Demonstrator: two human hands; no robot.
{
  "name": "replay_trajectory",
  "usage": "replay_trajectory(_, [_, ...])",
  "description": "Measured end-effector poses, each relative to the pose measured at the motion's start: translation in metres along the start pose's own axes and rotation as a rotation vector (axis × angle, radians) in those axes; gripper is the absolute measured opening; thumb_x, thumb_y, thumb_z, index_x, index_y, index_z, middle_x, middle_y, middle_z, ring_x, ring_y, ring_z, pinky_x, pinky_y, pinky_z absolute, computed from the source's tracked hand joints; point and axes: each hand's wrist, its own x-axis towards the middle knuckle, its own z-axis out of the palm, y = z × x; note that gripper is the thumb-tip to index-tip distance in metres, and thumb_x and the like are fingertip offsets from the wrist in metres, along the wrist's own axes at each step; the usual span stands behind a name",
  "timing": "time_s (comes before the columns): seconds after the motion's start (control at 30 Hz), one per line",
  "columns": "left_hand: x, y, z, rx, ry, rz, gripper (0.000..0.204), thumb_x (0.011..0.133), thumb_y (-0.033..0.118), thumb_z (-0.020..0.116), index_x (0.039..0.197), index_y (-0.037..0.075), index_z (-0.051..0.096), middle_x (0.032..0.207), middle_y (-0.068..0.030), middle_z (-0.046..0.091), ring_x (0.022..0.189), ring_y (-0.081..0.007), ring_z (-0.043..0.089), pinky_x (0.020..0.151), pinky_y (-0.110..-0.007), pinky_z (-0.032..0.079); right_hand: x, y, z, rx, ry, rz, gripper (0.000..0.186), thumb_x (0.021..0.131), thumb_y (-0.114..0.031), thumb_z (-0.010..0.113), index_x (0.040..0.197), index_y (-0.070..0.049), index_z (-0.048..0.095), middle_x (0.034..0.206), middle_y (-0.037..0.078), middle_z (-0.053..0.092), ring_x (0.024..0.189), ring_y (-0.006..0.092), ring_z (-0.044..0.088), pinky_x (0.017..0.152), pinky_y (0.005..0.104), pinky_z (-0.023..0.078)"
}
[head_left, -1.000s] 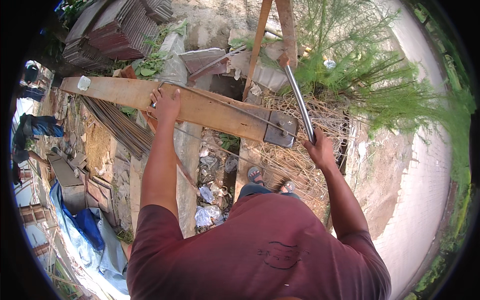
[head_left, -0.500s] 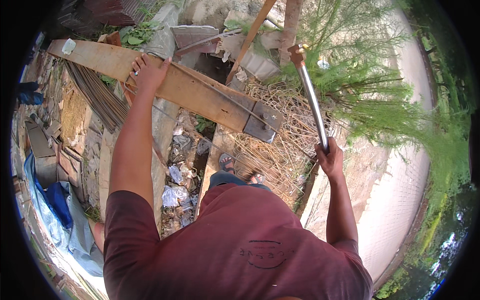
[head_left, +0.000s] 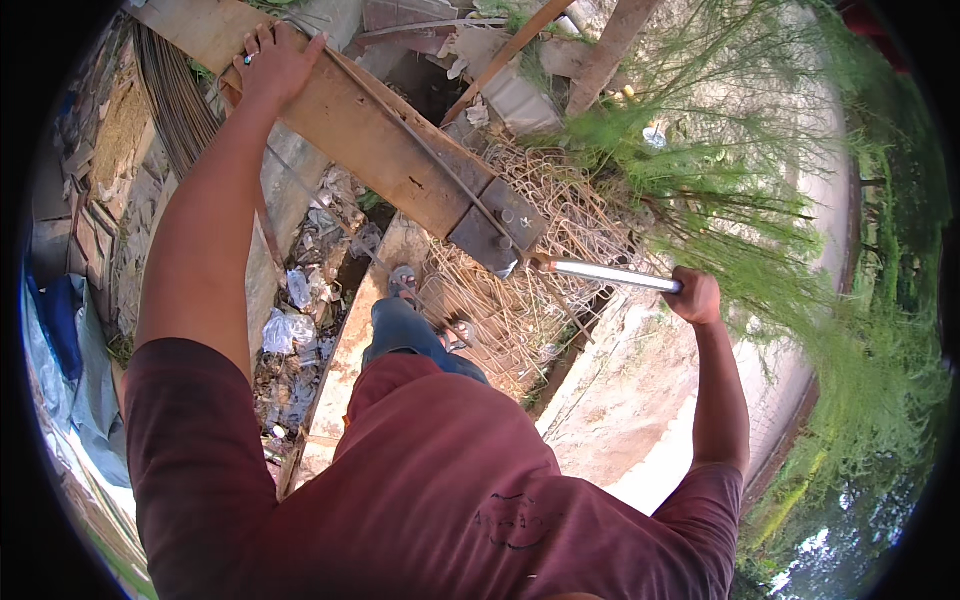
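Note:
A long wooden plank (head_left: 375,160) slants across the upper middle, with a dark metal plate (head_left: 480,243) bearing upright pins on its near right end. A thin steel rod (head_left: 430,155) runs along the plank to these pins. My left hand (head_left: 275,68) lies on the plank with fingers spread, its thumb by the rod's far end; whether the palm presses the rod is hidden. My right hand (head_left: 697,297) is wrapped round the end of a bar-bending wrench (head_left: 615,274), a silver pipe with a rusty head. That head sits at the plate's right edge, beside the pins.
Many bent rod pieces (head_left: 530,200) are heaped below the plate, near my sandalled feet (head_left: 403,281). A bundle of straight rods (head_left: 175,95) hangs by the plank at left. Plastic litter (head_left: 290,330) fills a gutter. Feathery green branches (head_left: 740,200) reach in at right.
My right hand has swung the wrench's head down from the upper right to the plate, so the pipe now lies nearly level. My left hand stays on the plank; the view has shifted.

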Motion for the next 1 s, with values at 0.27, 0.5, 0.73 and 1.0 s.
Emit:
replay_trajectory(0.27, [-0.018, 0.029, -0.057, -0.088, -0.145, -0.114, 0.079, 0.086, 0.054, 0.046, 0.142, 0.002, 0.029, 0.149, -0.0237, 0.021, 0.138, -0.0449, 0.017, 0.112, -0.053, 0.017, 0.112, 0.008, -0.02, -0.209, -0.181, -0.227, 0.006, 0.065, -0.011, 0.059, 0.066, -0.008, 0.054, 0.058, 0.011, 0.056, 0.054, 0.0309, 0.056, 0.051, 0.0407, 0.046])
replay_trajectory(0.5, [-0.015, 0.028, -0.057, -0.131, -0.207, -0.091, 0.068, 0.084, 0.052, 0.047, 0.134, 0.005, 0.044, 0.15, -0.0239, 0.019, 0.137, -0.0479, 0.016, 0.111, -0.056, 0.015, 0.2, -0.015, -0.028, -0.361, -0.122, -0.435, 0.007, 0.065, -0.007, 0.061, 0.067, -0.007, 0.054, 0.065, 0.015, 0.056, 0.066, 0.0328, 0.058, 0.062, 0.0446, 0.047])
replay_trajectory(0.73, [-0.013, 0.024, -0.047, -0.162, -0.142, -0.137, 0.073, 0.084, 0.051, 0.049, 0.14, 0.005, 0.035, 0.151, -0.0234, 0.015, 0.138, -0.047, 0.014, 0.113, -0.052, 0.014, 0.18, -0.002, -0.018, -0.138, -0.253, -0.233, 0.006, 0.065, -0.006, 0.06, 0.068, -0.008, 0.054, 0.063, 0.013, 0.056, 0.064, 0.0317, 0.059, 0.061, 0.0428, 0.048])
replay_trajectory(1.0, [-0.014, 0.031, -0.059, -0.118, -0.208, -0.131, 0.079, 0.085, 0.05, 0.048, 0.143, 0.001, 0.024, 0.151, -0.0245, 0.015, 0.138, -0.0444, 0.016, 0.114, -0.051, 0.013, 0.151, -0.006, -0.022, -0.258, -0.168, -0.276, 0.007, 0.065, -0.004, 0.058, 0.066, -0.008, 0.053, 0.062, 0.011, 0.058, 0.059, 0.0298, 0.06, 0.056, 0.0412, 0.048])
